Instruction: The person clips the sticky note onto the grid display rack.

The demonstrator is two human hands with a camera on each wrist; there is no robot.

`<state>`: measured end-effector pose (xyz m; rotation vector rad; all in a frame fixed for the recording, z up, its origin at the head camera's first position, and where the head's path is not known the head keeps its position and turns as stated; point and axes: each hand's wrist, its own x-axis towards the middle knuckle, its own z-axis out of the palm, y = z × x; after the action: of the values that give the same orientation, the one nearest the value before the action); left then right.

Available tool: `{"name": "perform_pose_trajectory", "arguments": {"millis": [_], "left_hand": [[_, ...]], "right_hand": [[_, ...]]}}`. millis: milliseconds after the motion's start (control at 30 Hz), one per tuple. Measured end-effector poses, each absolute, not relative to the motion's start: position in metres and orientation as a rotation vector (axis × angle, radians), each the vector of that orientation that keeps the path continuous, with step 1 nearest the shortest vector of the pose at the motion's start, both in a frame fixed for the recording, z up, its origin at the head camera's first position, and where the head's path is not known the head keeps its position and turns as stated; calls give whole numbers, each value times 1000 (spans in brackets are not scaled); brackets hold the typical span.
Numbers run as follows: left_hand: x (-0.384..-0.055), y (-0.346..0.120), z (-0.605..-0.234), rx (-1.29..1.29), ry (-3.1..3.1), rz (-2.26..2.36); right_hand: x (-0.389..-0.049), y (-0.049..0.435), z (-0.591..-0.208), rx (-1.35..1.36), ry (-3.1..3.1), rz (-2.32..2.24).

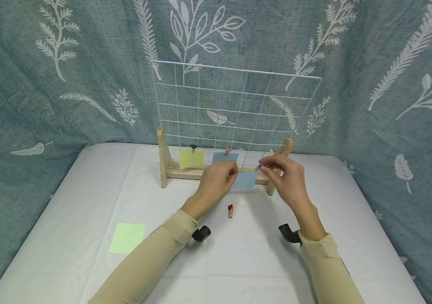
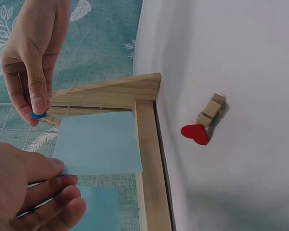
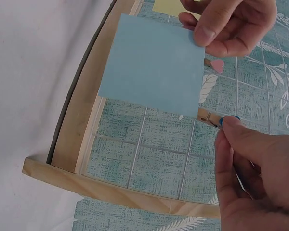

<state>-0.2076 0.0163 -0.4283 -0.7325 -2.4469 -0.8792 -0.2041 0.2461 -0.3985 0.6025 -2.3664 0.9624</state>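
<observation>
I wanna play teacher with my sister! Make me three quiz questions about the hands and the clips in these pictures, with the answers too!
1. Pick one: what does the left hand pinch?
A) the yellow note
B) a blue note
C) the pale green note

2. True or false: the clothespin with the red heart is clipped to the wire grid.

3. Fill in the gap: the right hand pinches a wooden clothespin that has a ____ coloured piece on its end.

Key:
1. B
2. False; the red-heart clothespin lies on the white table.
3. blue
</observation>
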Motion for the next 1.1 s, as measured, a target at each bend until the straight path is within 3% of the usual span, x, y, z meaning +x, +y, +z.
{"name": "perform_pose_trajectory", "arguments": {"millis": [1100], "left_hand": [[-229,40,-426,-680,-2413,-859]], "right_hand": [[-211,250,-399,543,-2210,897]]}}
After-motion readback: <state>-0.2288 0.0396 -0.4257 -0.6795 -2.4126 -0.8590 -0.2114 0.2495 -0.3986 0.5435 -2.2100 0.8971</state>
